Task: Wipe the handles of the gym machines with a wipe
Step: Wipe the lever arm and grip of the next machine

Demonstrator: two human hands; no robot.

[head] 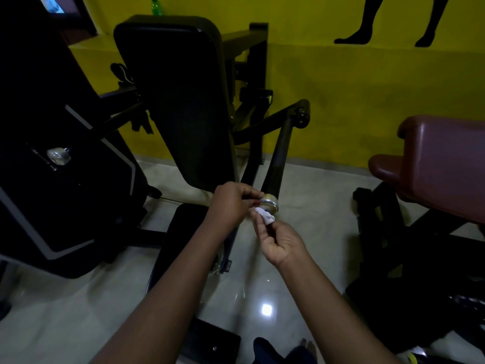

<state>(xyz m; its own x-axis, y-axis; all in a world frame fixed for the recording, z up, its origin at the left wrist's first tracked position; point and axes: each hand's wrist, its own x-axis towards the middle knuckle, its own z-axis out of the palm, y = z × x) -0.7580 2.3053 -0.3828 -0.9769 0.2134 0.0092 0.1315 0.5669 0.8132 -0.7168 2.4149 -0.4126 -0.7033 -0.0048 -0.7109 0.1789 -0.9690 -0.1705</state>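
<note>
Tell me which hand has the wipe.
The right hand, pinching the white wipe below the silver end cap; the left hand holds that cap bare-fingered.

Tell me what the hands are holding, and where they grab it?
The right hand pinches the white wipe by its lower end, at the handle's silver end cap. The left hand curls beside the cap; its grip cannot be told.

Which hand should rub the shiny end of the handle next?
Probably the right. The right hand pinches the white wipe just under the shiny end cap of the black handle, while the left hand only holds the cap with bare fingers.
</note>
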